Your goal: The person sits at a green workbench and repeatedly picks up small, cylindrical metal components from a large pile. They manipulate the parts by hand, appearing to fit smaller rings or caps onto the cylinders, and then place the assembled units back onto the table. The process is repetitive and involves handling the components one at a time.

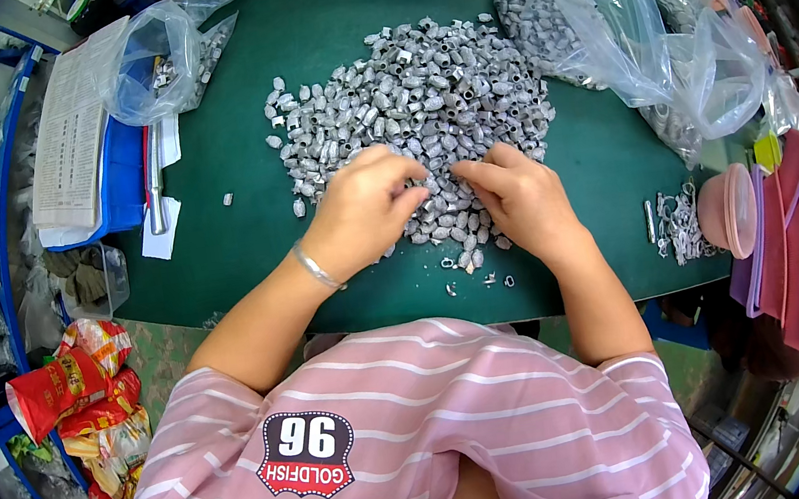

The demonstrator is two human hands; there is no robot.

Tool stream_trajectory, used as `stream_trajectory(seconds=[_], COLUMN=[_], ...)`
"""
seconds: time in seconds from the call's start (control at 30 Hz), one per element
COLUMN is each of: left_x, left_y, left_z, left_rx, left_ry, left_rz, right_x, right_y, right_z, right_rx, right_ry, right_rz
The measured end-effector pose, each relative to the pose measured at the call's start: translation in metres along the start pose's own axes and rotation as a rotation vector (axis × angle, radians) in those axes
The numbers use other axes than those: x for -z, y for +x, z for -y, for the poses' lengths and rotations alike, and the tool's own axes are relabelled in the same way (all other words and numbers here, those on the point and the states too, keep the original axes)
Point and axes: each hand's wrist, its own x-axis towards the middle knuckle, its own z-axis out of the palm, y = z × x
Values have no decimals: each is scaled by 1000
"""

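A large heap of small grey metal barrel-shaped pieces (438, 83) lies on the green table, several with a hole showing at one end. Over the near part of the heap is my left hand (363, 204), a bracelet at its wrist, with thumb and fingers curled toward each other. Just to its right, my right hand (522, 195) has bent fingers pointing in toward the left one. The fingertips of the two hands are close but apart. Whatever sits between the fingers of either hand is too small or hidden to make out.
Clear plastic bags of similar pieces (546, 23) stand at the far right. A blue tray (122, 175) with papers and another bag (155, 65) are at left. Small metal links (684, 227) and pink bowls (730, 211) lie near the right edge. Bits lie by the front edge.
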Motion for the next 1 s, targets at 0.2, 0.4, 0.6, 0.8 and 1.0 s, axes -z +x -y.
stream_trajectory(seconds=[0.2, 0.4, 0.6, 0.8, 1.0], left_x=[-13, -9, -9, -7, -3], left_y=[5, -1, -14, -16, -18], left_z=[-7, -2, -12, -17, -24], left_rx=[-68, 24, 174, 43, 601], left_ry=[267, -90, -620, -520, -1342], left_rz=[82, 26, -54, 0, 90], right_x=[6, 0, 1, -2, -14], right_y=[10, -2, -7, -6, -23], right_z=[5, 1, 12, 19, 27], right_rx=[52, 11, 99, 162, -476], right_ry=[-108, 267, 470, 593, 1690], right_rz=[49, -63, -200, -262, -41])
